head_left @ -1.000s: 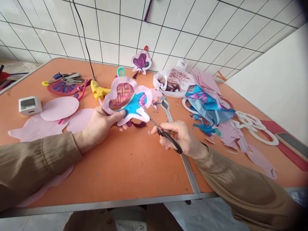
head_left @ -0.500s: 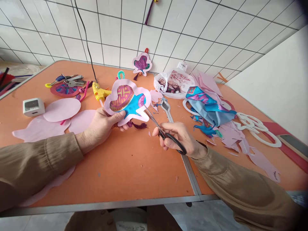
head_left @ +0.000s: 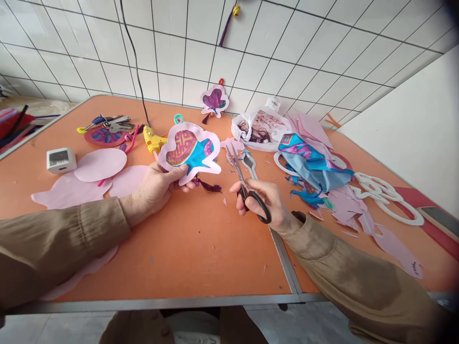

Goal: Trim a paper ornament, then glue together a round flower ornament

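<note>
My left hand grips a fish-shaped ornament, thumb on its front and fingers behind. The ornament has a blue and purple patterned cloth face with a pale pink border. A green loop shows at its top, and a dark purple tassel hangs below. My right hand is closed around the black handles of a pair of scissors. The blades point up and stand slightly apart, to the right of the ornament and not touching it.
A yellow glue gun, keys, a white charger and pink cut-outs lie at left. A similar ornament leans on the tiled wall. At right are a plastic bag, blue cloth, pink scraps and a phone.
The scissors have drawn away from the ornament's right edge and now point more upright, blades slightly apart. My left hand keeps hold of the ornament. The view has shifted slightly.
</note>
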